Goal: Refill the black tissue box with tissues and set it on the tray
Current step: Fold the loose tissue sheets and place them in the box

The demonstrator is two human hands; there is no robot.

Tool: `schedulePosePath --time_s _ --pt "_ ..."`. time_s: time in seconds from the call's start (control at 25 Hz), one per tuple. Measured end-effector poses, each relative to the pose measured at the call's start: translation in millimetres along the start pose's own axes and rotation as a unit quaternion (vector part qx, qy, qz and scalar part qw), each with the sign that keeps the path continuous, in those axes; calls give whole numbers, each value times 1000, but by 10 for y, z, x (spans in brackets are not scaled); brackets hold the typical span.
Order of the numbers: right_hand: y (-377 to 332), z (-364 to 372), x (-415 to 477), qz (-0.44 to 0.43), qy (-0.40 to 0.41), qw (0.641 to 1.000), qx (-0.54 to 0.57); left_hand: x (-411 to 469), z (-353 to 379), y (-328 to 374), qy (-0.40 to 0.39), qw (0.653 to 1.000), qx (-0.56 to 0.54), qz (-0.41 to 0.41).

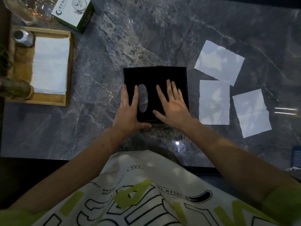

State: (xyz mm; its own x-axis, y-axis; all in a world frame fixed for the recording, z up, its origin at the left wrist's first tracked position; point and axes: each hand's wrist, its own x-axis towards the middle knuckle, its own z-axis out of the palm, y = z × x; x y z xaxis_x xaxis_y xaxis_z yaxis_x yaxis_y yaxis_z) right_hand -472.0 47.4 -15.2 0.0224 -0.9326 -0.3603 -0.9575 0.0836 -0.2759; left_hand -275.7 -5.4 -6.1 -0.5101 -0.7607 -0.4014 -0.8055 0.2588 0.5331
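The black tissue box (155, 75) lies flat on the marble table in front of me, its oval opening (142, 98) facing up with the table showing through it. My left hand (128, 110) holds the box's left and near edges, fingers straight along the top and thumb under the near edge. My right hand (173, 103) lies flat on the box's right half with fingers spread. Three loose white tissues (219, 62) (214, 102) (251, 113) lie on the table to the right. The wooden tray (68, 69) at the far left holds a stack of white tissues (50, 66).
A metal jar (23, 38) and a round container (16, 88) stand in the tray's left part. A white and green carton (73, 13) and glassware (24, 10) sit beyond the tray. The table's near edge (48, 159) runs just in front of my torso.
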Motion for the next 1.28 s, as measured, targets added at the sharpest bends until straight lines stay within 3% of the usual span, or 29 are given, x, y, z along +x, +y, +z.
schedulePosePath --time_s 0.64,0.84,1.0,1.28 --pt "75 9 -17 -19 15 999 43 2 45 -15 16 1000 -8 -3" --pt "203 -139 -74 -26 30 990 132 -113 73 122 43 998 -22 -34" --pt "337 -229 -308 26 51 981 183 -262 144 360 118 993 -25 -21" --pt "685 -265 -949 199 104 955 194 -256 208 926 134 981 -121 76"
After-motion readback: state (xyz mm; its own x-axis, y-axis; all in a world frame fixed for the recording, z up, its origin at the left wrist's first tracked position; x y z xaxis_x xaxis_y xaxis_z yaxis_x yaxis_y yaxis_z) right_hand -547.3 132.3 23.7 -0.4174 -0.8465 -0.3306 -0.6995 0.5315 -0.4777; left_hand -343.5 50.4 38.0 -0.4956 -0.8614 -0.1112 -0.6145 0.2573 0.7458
